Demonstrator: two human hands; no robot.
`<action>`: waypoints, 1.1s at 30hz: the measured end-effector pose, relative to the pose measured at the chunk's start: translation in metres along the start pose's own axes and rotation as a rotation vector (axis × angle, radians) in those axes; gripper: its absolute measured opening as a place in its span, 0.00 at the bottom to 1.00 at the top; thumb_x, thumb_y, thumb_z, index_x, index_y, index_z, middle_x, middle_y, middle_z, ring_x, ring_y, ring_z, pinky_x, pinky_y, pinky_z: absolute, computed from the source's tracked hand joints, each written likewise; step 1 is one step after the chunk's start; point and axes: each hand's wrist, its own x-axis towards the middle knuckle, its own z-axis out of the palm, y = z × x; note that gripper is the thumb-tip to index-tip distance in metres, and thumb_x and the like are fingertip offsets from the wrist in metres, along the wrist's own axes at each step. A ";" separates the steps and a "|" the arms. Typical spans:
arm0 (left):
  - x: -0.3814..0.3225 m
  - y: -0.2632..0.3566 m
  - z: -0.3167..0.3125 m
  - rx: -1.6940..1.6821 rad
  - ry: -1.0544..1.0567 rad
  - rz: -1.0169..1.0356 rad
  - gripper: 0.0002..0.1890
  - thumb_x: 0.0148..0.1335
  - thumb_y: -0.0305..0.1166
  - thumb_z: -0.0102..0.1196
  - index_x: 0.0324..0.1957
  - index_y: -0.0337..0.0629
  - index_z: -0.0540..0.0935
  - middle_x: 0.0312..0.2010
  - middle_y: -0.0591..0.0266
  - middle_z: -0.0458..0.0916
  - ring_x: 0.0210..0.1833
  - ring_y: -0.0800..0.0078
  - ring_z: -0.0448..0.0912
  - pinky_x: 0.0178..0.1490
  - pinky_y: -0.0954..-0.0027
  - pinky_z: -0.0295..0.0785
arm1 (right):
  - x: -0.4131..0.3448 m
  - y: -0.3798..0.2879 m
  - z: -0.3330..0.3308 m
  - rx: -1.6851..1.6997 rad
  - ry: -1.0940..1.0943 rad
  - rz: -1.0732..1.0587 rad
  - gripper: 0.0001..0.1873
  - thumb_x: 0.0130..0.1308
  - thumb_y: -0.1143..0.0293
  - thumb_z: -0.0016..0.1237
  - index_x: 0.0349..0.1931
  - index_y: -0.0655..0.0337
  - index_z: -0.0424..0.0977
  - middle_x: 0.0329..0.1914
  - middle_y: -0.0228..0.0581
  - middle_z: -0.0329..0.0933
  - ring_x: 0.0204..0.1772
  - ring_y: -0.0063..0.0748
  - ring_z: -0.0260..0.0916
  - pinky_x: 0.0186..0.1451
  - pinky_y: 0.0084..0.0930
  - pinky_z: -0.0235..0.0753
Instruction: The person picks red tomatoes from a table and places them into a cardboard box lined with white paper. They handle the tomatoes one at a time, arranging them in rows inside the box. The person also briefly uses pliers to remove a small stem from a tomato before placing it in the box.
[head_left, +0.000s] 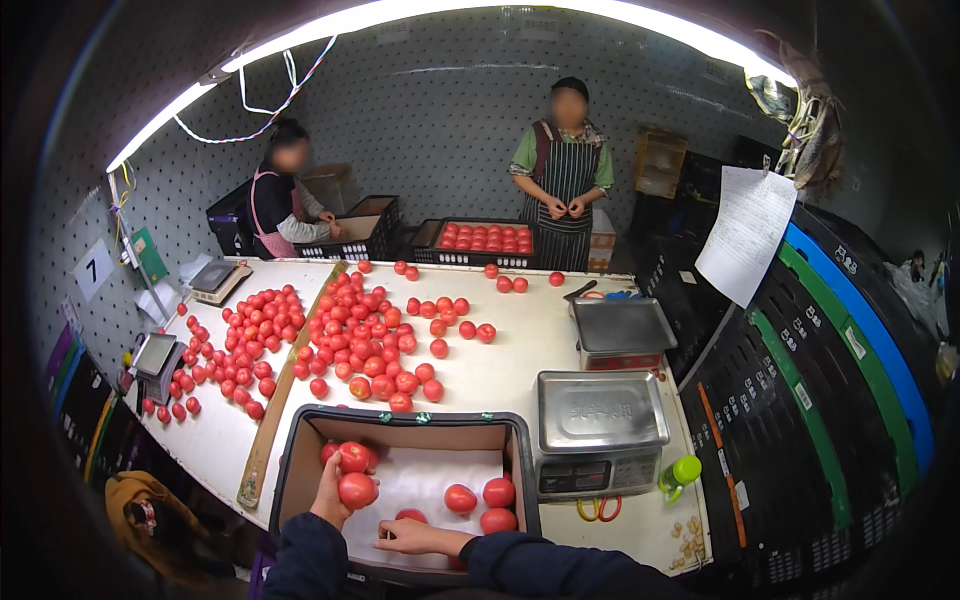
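Note:
A black plastic crate (529, 469) with a pale liner stands before me at the table's near edge. My left hand (334, 491) is over its left side, gripping two red tomatoes: an upper tomato (354, 457) and a lower tomato (358, 490). Low over the crate's middle is my right hand (412, 537), its fingers bent inward; whether anything is between them is hidden. Just beyond that hand a partly covered tomato (412, 515) shows. To the right inside the crate lie more tomatoes, among them one tomato (460, 499) near the middle.
Loose tomatoes (367, 341) spread over the white table (510, 337), divided by a wooden strip (277, 405). Right of the crate stand a scale (600, 427), scissors (600, 510) and a green-capped bottle (682, 472). Two people work beyond the table. Stacked crates (787, 420) line the right.

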 end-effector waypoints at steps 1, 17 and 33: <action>0.000 0.000 0.001 -0.013 -0.008 -0.008 0.31 0.62 0.60 0.48 0.50 0.40 0.74 0.35 0.49 0.81 0.34 0.51 0.83 0.37 0.55 0.81 | -0.001 -0.002 -0.001 -0.001 0.001 -0.011 0.28 0.66 0.44 0.45 0.41 0.66 0.72 0.34 0.55 0.79 0.41 0.54 0.77 0.45 0.39 0.74; -0.035 0.051 0.010 -0.454 -0.140 0.051 0.33 0.61 0.61 0.47 0.47 0.36 0.77 0.38 0.51 0.82 0.37 0.55 0.83 0.38 0.54 0.80 | 0.003 0.004 -0.038 0.152 0.275 0.286 0.18 0.65 0.55 0.53 0.39 0.63 0.76 0.30 0.41 0.79 0.34 0.33 0.77 0.41 0.30 0.76; -0.115 0.081 -0.281 -0.670 0.642 0.233 0.31 0.62 0.62 0.42 0.55 0.49 0.70 0.50 0.50 0.76 0.51 0.48 0.75 0.53 0.36 0.71 | -0.007 0.001 -0.058 0.335 0.354 0.349 0.13 0.67 0.65 0.52 0.39 0.67 0.72 0.30 0.39 0.78 0.31 0.24 0.76 0.34 0.20 0.75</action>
